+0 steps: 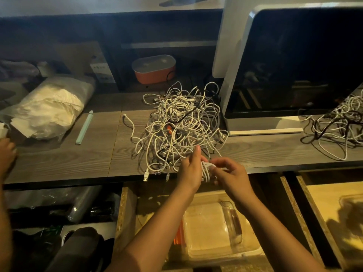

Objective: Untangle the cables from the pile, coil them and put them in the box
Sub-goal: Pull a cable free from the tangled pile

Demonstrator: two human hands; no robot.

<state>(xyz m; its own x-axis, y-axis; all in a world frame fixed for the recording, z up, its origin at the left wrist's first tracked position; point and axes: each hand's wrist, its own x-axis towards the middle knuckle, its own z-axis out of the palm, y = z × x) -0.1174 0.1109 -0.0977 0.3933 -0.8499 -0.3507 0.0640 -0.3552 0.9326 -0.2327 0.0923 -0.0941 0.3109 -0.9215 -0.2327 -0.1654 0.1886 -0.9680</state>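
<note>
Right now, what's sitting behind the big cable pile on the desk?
An orange tub with a pale lid stands in the shelf recess behind the cable pile, a dark lead beside it. What lies under the pile is covered.

- The pile [180, 126] is a loose, tangled heap of thin cables, mostly white with a few black strands and a spot of orange inside. It lies on the wooden desk top, and two plugs hang over the front edge.
- The white coil [205, 170] is a small bundle of loops, held upright just in front of the pile between the left hand [191, 167] and the right hand [229, 173].
- The box [212, 228] is clear plastic, open-topped, and sits in the open drawer below the desk edge.
</note>
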